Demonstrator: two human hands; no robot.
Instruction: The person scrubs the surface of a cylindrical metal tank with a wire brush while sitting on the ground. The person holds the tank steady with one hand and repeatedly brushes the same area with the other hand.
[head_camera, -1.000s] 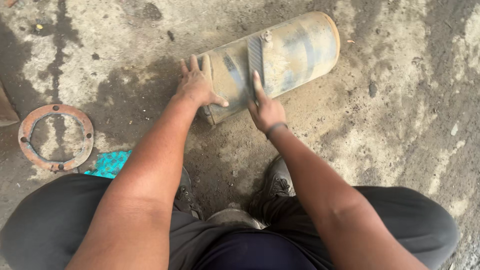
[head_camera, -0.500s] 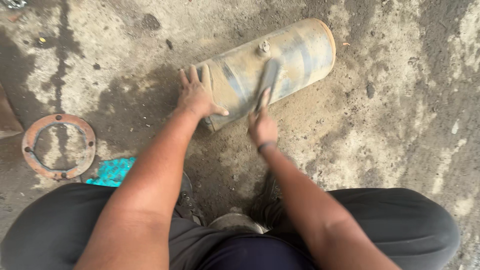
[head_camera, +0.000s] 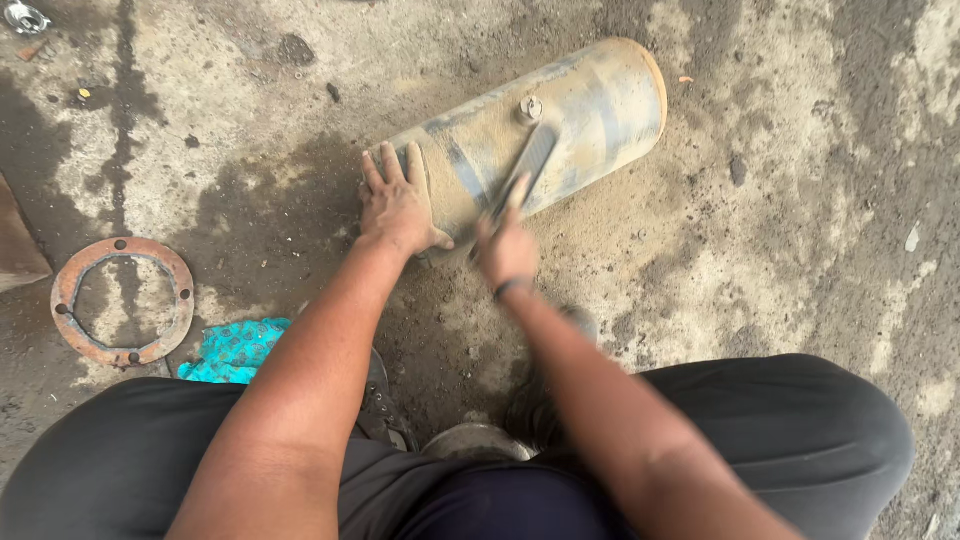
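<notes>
From my feed, the dusty metal cylinder (head_camera: 560, 130) lies on its side on the concrete floor (head_camera: 800, 230), running from the middle of the frame toward the upper right, tilted up to the right. My left hand (head_camera: 398, 205) lies flat and open on the cylinder's near, lower-left end, fingers spread, gripping nothing. My right hand (head_camera: 507, 248) sits just right of it, at the cylinder's lower edge, its grip closed around the lower end of a flat metal tool (head_camera: 525, 168); the tool is blurred, and its blade slants up across the cylinder's side toward a small round fitting (head_camera: 531, 107) on top. At the left edge of the frame lies a rusty ring flange (head_camera: 122, 300), with a teal rag (head_camera: 238, 350) just right of it, both well apart from the hands.
</notes>
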